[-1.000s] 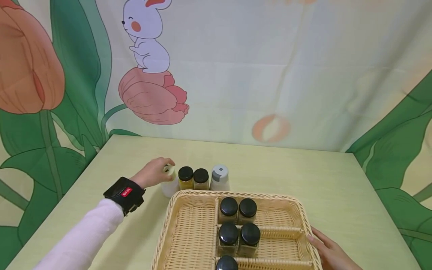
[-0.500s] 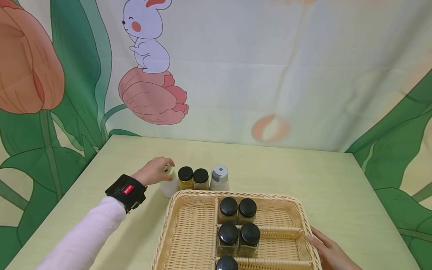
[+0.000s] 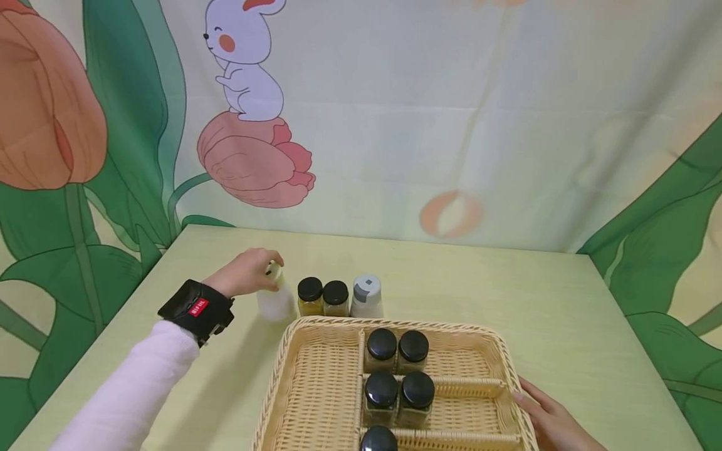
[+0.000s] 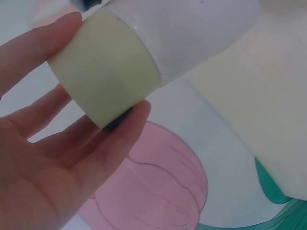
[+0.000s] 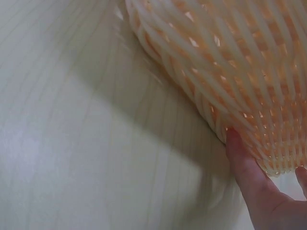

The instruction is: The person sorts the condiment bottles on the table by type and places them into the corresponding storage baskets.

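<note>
My left hand (image 3: 248, 272) pinches the pale yellow-green cap (image 4: 103, 69) of a white bottle (image 3: 275, 304) between thumb and fingers. Whether the bottle's base touches the table cannot be told. Just right of it stand two jars with black lids, a yellow-filled jar (image 3: 310, 294) and a brownish one (image 3: 336, 297), and then a white bottle with a grey-marked cap (image 3: 367, 294). At the lower right, my right hand (image 3: 555, 419) holds the right side of a woven basket (image 3: 318, 388), thumb and a finger on its wall (image 5: 230, 91).
Several black-lidded jars (image 3: 381, 389) stand in the basket's divided right part; its left compartment has a bare woven floor. The table (image 3: 479, 282) runs back to a printed cloth (image 3: 366, 125) with a rabbit and tulips.
My left hand has moved left and slightly back with the white bottle, widening the gap to the yellow jar. The right hand and basket have stayed put.
</note>
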`<state>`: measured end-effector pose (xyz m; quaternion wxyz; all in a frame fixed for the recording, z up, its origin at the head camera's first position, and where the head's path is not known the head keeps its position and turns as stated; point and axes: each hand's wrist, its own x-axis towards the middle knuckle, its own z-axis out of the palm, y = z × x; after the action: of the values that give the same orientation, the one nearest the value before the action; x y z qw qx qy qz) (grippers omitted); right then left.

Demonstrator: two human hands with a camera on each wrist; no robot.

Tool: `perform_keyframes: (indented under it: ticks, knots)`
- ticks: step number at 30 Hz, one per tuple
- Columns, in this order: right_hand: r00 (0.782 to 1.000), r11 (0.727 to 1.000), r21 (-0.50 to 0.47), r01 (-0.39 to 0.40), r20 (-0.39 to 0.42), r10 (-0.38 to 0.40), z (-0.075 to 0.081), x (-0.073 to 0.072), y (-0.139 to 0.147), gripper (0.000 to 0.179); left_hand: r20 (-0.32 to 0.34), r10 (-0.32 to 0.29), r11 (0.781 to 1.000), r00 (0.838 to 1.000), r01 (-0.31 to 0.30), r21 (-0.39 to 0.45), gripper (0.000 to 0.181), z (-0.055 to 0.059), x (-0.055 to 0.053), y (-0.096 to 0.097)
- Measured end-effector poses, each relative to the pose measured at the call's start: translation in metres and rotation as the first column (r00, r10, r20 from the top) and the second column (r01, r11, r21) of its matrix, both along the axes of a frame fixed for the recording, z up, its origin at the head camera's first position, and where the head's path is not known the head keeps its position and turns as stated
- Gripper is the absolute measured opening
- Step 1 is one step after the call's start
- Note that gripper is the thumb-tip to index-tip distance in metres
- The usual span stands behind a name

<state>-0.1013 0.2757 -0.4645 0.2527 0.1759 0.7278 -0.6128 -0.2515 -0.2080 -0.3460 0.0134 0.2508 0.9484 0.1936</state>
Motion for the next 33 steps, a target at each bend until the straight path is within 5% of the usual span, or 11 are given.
perform_keyframes:
  ticks: [18, 33]
  knots:
    - [1.000, 1.000, -0.018, -0.024, -0.019, 0.024, -0.001, 0.000, 0.003, 0.081, 0.007, -0.021, 1.000, 1.000, 0.021, -0.022, 0.034, 0.045, 0.011, 0.018]
    - [0.999, 0.998, -0.052, -0.039, -0.025, 0.037, -0.001, 0.001, 0.004, 0.080, 0.038, -0.066, 0.998, 0.997, 0.067, -0.014, 0.033, 0.063, 0.036, 0.024]
